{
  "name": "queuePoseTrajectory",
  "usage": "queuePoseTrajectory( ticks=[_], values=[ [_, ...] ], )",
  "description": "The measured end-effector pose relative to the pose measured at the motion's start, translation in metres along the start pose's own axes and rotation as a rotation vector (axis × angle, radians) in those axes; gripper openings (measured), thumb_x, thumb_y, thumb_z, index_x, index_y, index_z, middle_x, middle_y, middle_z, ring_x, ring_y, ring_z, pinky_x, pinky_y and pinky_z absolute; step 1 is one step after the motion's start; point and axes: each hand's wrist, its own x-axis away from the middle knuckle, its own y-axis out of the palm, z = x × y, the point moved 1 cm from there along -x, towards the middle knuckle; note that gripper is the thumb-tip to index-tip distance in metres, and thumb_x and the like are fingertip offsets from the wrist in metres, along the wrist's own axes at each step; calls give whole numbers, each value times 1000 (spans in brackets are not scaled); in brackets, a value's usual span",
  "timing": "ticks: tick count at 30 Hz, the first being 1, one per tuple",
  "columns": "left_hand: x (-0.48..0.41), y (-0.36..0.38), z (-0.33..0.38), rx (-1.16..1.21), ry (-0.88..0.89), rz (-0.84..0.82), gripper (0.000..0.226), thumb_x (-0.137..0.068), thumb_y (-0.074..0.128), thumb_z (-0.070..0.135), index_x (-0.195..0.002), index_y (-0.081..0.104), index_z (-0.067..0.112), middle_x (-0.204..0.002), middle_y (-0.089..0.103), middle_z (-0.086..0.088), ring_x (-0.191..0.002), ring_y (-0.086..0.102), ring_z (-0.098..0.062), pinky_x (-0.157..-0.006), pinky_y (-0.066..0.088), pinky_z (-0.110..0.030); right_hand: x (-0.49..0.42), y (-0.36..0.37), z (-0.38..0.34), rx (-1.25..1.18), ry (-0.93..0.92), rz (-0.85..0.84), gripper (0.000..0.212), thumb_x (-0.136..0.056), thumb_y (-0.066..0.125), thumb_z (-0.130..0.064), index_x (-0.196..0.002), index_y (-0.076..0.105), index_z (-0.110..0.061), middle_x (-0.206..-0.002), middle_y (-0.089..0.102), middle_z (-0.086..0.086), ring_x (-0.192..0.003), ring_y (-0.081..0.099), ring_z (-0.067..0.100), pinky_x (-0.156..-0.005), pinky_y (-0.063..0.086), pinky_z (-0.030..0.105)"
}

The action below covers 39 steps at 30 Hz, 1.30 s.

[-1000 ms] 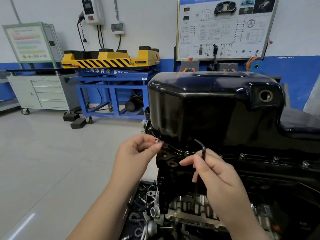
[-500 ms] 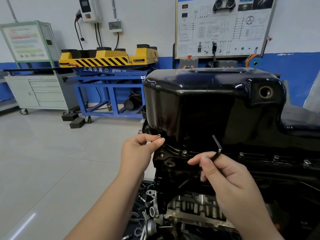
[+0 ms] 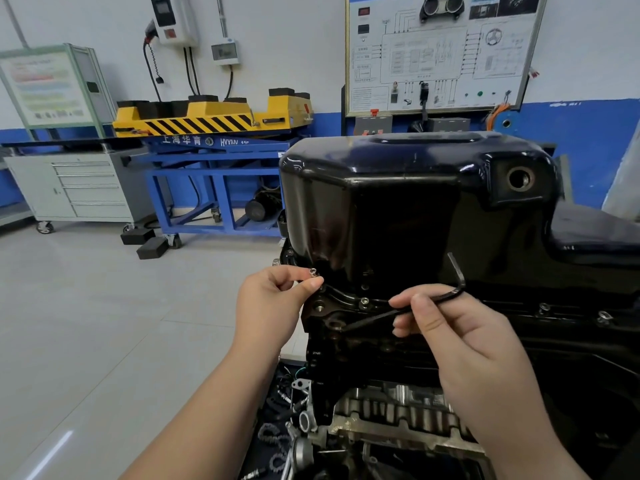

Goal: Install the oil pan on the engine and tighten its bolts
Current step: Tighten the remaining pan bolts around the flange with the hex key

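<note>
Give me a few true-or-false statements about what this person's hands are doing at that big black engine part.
1. The left hand pinches a small bolt beside the oil pan. True.
2. The right hand holds a hammer. False: it holds an L-shaped hex key.
3. The oil pan lies on the floor. False: it sits on top of the engine.
4. Other fitted bolts already sit in the pan's flange. True.
</note>
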Motion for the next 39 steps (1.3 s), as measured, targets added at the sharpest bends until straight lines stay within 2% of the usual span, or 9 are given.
queuePoseTrajectory(
  ticks=[4, 7, 12, 16, 21, 25, 29, 33, 39],
  values=[
    [-1, 1, 2, -96, 59, -25, 18, -75, 76, 18, -64, 67, 28, -37, 42, 18, -40, 42, 3, -54, 33, -19, -7, 5, -3, 61, -55, -35, 19, -87, 54, -22, -84, 69, -33, -84, 71, -11, -81, 68, 3, -76, 51, 12],
    [-1, 2, 2, -143, 82, -28, 19, -76, 75, 17, -64, 66, 28, -37, 44, 16, -40, 41, 2, -51, 35, -19, -19, 13, -13, 126, -161, -17, 18, -85, 51, -26, -89, 68, -32, -83, 70, -13, -84, 67, 2, -75, 51, 13],
    [1, 2, 3, -154, 108, -34, 18, -77, 74, 15, -67, 65, 26, -37, 48, 19, -37, 43, 5, -41, 30, -5, -40, 28, -20, 280, -242, 10, 17, -89, 52, -21, -91, 69, -22, -79, 67, -11, -81, 65, 3, -75, 53, 21],
    [3, 2, 5, -166, 127, -39, 17, -78, 73, 14, -67, 64, 23, -33, 43, 19, -33, 40, 5, -38, 27, -5, -49, 38, -18, 430, -254, -29, 15, -91, 55, -15, -92, 70, -13, -80, 68, -6, -79, 64, 8, -75, 52, 31],
    [3, 1, 5, -183, 137, -39, 17, -78, 73, 16, -65, 64, 24, -33, 39, 16, -34, 36, 0, -37, 26, -8, -50, 41, -20, 509, -249, -59, 16, -92, 54, -18, -92, 69, -14, -81, 68, -3, -79, 65, 15, -75, 52, 40],
    [5, -1, 4, -207, 148, -28, 14, -78, 73, 17, -67, 66, 24, -36, 41, 10, -36, 37, -3, -38, 28, -9, -53, 46, -30, 621, -265, -102, 18, -94, 51, -23, -90, 66, -14, -80, 67, -1, -77, 63, 16, -73, 52, 39],
    [8, -1, 7, -269, 192, -45, 16, -80, 65, 17, -63, 63, 20, -54, 60, -16, -48, 50, -17, -41, 31, -10, -62, 58, -46, 829, -322, -166, 23, -96, 47, -26, -85, 60, -12, -76, 63, 2, -73, 62, 22, -68, 52, 38],
    [11, 0, 12, -278, 199, -63, 24, -79, 60, 13, -57, 59, 22, -54, 61, -15, -48, 51, -17, -42, 31, -10, -67, 64, -50, 912, -334, -185, 24, -98, 44, -30, -79, 51, -16, -74, 60, 2, -71, 60, 24, -63, 50, 34],
    [14, 0, 12, -249, 209, -59, 22, -76, 59, 20, -55, 58, 26, -53, 60, -14, -50, 52, -18, -47, 33, -13, -64, 66, -38, 804, -305, -115, 30, -97, 45, -34, -81, 58, -12, -71, 63, 3, -68, 61, 25, -64, 53, 37]
  ],
)
